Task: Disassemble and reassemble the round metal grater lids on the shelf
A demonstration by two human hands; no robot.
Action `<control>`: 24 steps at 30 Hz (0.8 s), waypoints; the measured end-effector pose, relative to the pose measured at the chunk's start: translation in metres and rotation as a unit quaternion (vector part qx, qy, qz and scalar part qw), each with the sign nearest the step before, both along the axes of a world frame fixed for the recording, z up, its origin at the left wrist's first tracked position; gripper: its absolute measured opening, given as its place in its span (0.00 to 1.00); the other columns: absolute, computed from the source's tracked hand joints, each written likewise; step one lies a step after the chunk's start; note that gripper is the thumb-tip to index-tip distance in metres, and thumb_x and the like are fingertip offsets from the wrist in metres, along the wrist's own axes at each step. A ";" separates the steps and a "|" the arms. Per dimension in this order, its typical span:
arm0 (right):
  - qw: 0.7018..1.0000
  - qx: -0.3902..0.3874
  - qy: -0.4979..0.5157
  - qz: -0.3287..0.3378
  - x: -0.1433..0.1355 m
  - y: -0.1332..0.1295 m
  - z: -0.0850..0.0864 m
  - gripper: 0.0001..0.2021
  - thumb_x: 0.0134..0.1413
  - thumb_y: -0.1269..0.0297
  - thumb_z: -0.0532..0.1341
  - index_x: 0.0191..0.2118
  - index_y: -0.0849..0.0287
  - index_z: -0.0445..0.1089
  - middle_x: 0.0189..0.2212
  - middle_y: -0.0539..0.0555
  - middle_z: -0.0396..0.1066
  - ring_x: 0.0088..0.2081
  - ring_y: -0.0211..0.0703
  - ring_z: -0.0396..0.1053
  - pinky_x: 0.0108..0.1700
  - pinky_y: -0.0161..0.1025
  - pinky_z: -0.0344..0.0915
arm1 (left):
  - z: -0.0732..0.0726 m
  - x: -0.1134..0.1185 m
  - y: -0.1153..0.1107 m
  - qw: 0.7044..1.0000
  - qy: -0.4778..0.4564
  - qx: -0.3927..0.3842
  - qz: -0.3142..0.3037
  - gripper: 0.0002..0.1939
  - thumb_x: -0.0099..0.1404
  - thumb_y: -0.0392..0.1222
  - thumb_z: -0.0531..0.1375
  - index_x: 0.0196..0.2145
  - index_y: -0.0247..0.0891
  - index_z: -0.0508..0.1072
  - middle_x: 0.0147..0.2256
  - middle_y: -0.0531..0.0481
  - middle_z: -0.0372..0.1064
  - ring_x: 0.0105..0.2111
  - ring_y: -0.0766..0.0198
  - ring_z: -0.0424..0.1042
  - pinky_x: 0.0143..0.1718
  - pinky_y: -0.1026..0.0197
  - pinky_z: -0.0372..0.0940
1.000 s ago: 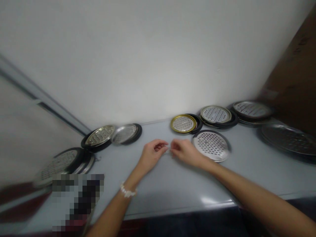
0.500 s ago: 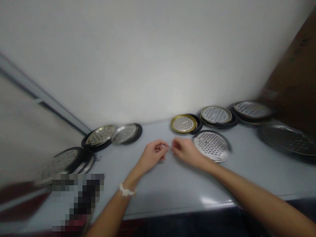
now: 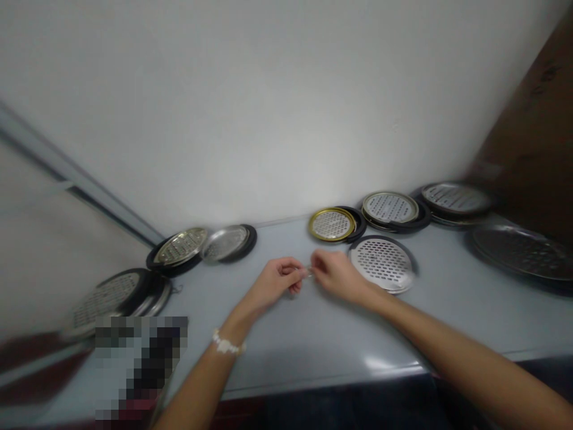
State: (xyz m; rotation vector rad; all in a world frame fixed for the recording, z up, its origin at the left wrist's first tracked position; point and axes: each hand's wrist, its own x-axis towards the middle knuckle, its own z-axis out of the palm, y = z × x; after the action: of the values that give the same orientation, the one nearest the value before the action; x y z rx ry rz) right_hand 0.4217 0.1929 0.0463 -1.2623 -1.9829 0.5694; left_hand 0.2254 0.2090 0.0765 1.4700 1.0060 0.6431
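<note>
My left hand (image 3: 280, 279) and my right hand (image 3: 335, 273) face each other above the grey table, fingers pinched. Between the fingertips is a small, thin, shiny piece (image 3: 309, 272), too small and blurred to name; both hands seem to grip it. Just right of my right hand lies a round perforated metal disc (image 3: 382, 263) with a dark rim. Behind the hands is a gold-rimmed perforated disc (image 3: 332, 225) on a black ring. A white bracelet circles my left wrist.
More round graters or discs stand along the wall (image 3: 286, 107): two at back left (image 3: 182, 246) (image 3: 226, 242), a stack at far left (image 3: 107, 298), others at back right (image 3: 390, 208) (image 3: 456, 198), and a large dark one (image 3: 519, 251). A small hook-like piece (image 3: 178, 289) lies left.
My hands stay nearly in place, with the fingertips slightly farther apart and more of the small piece showing between them. The view has shifted very slightly.
</note>
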 end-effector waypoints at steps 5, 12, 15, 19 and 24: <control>1.000 -0.003 -0.009 -0.003 0.000 -0.001 0.001 0.03 0.55 0.74 0.60 0.33 0.60 0.68 0.24 0.48 0.67 0.25 0.36 0.61 0.29 0.33 0.50 | 0.002 0.000 0.000 1.000 -0.010 0.000 0.003 0.19 0.54 0.52 0.70 0.34 0.34 0.76 0.21 0.53 0.70 0.20 0.69 0.67 0.25 0.65 0.63; 1.000 -0.007 0.001 0.006 0.000 0.001 -0.003 0.04 0.55 0.75 0.60 0.33 0.61 0.69 0.24 0.48 0.68 0.25 0.35 0.61 0.29 0.32 0.51 | -0.002 -0.001 0.000 1.000 -0.013 0.000 -0.005 0.14 0.53 0.46 0.71 0.33 0.32 0.79 0.25 0.48 0.76 0.26 0.66 0.72 0.32 0.62 0.68; 1.000 -0.006 0.004 0.013 0.000 0.002 -0.003 0.04 0.55 0.75 0.60 0.33 0.60 0.69 0.23 0.47 0.68 0.25 0.35 0.61 0.29 0.32 0.50 | -0.004 -0.001 0.001 1.000 -0.003 0.018 0.000 0.15 0.54 0.44 0.70 0.37 0.33 0.80 0.30 0.46 0.78 0.29 0.64 0.75 0.36 0.60 0.70; 1.000 -0.008 0.002 0.014 0.000 0.001 0.000 0.04 0.55 0.76 0.60 0.32 0.60 0.69 0.23 0.47 0.68 0.25 0.35 0.61 0.29 0.32 0.50 | -0.008 0.000 0.003 0.999 0.010 0.037 0.039 0.12 0.54 0.42 0.69 0.36 0.34 0.79 0.30 0.45 0.79 0.30 0.62 0.76 0.36 0.60 0.72; 0.999 -0.032 0.019 0.019 0.000 0.001 0.001 0.06 0.54 0.77 0.59 0.33 0.60 0.69 0.23 0.48 0.70 0.26 0.36 0.64 0.29 0.32 0.53 | -0.013 0.001 0.004 0.996 0.030 0.068 0.059 0.10 0.57 0.43 0.66 0.34 0.34 0.78 0.28 0.45 0.79 0.29 0.61 0.76 0.34 0.60 0.72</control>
State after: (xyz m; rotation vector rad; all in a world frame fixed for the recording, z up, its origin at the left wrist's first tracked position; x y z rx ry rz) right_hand 0.4215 0.1935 0.0476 -1.2448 -1.9754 0.6753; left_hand 0.2267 0.2131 0.0636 1.5648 1.1203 0.7674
